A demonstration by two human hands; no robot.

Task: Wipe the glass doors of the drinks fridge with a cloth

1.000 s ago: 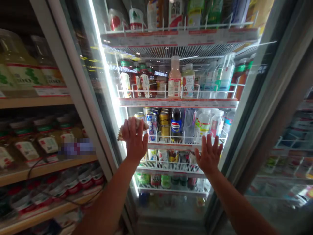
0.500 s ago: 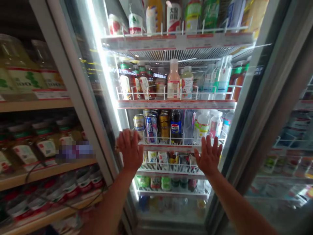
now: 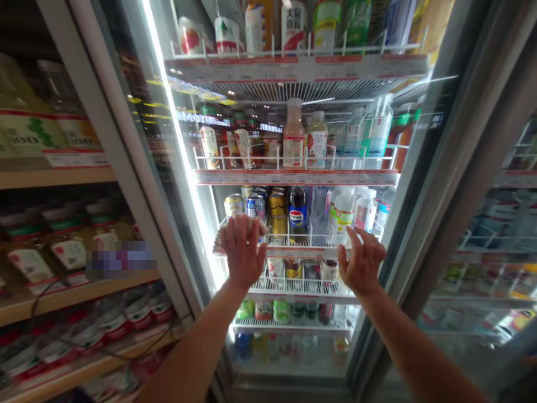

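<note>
I see the left hand (image 3: 243, 252) over a pale rag (image 3: 218, 240), I think, before the cans (image 3: 277, 212); gripping or just pressing, I can't tell. The right hand (image 3: 361, 260) is apart, looking empty. Loose left fingers could drop the rag.

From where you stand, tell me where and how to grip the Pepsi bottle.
Once past the glass, probably grip the Pepsi bottle from the front, around its label: it stands upright, the wire rail crosses lower down, and the gold can crowds one side.
</note>
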